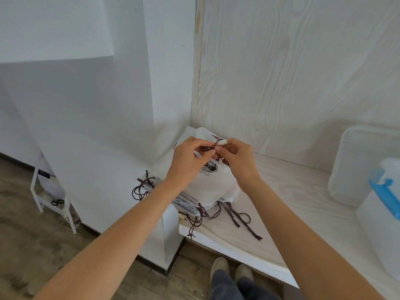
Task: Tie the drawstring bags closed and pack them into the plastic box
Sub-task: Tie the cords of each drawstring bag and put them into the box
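Fingers of the left hand (190,156) and right hand (234,155) are pinching the dark drawstring (211,146) over the top bag (207,182), probably mid-knot, needing even tension while cinching.

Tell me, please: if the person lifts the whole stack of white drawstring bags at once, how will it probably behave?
The stack of bags looks like thin, soft fabric, so it would probably sag and fan apart. The loose dark cords trail over the shelf edge and could snag. It seems light.
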`<state>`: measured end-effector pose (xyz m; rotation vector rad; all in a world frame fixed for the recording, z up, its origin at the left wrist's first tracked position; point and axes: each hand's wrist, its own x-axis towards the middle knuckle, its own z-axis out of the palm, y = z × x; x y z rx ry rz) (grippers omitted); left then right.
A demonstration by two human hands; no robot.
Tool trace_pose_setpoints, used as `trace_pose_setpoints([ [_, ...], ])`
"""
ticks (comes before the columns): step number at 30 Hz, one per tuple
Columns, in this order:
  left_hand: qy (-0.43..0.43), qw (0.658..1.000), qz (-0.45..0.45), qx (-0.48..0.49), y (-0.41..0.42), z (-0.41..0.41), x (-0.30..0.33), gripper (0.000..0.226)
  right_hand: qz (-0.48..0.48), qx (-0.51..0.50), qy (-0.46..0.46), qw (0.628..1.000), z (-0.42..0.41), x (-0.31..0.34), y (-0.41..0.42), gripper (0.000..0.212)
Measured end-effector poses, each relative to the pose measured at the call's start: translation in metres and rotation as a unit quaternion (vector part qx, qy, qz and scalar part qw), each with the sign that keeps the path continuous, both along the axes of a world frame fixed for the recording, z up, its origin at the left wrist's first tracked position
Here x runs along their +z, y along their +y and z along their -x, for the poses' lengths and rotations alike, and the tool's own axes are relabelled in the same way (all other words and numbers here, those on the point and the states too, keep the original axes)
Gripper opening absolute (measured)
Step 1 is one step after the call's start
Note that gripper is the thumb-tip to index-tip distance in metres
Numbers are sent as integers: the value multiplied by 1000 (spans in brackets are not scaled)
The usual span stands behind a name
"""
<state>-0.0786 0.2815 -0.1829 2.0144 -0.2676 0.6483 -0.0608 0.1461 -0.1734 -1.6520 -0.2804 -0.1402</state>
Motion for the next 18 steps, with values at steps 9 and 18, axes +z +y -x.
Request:
trace_pose_setpoints([
  [9, -2, 1000, 13, 28, -2, -2, 3, 8, 14, -5, -3, 1000, 0, -1, 0, 5],
  [18, 101, 985, 137, 40, -11, -8, 8, 8, -3, 14, -2, 1000, 2, -1, 0, 4],
])
